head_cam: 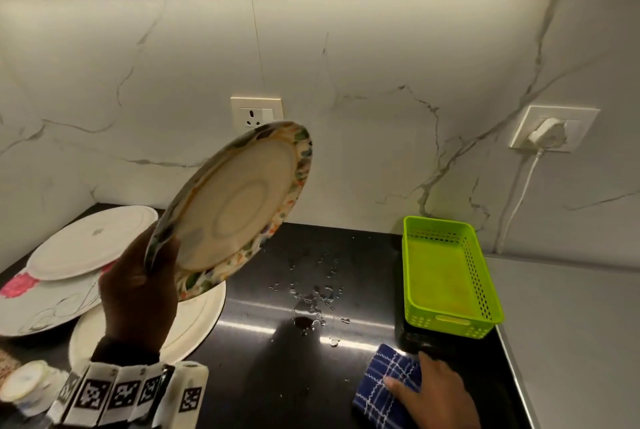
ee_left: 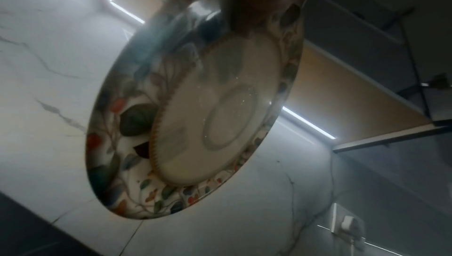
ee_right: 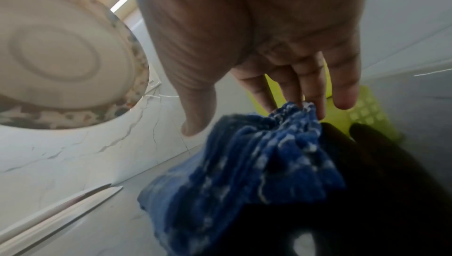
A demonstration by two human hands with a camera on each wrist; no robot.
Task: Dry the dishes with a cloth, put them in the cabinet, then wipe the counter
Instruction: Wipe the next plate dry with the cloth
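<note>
Floral-rimmed plate [head_cam: 239, 201] held tilted above the black surface [head_cam: 277, 376], underside toward the camera, left hand [head_cam: 138, 293] grip closed on its lower rim. Right of the plate, right hand [head_cam: 436, 397] lies on the blue checked cloth [head_cam: 384, 390], fingers extended. Green basket [head_cam: 450, 276] beyond the cloth.

four plates [head_cam: 228, 206], one cloth [head_cam: 384, 390], one basket [head_cam: 446, 276]

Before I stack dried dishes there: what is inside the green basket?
The green basket shows only its bare floor, with nothing in it. Its near wall hides a narrow strip of floor behind it, so that part cannot be checked.
</note>
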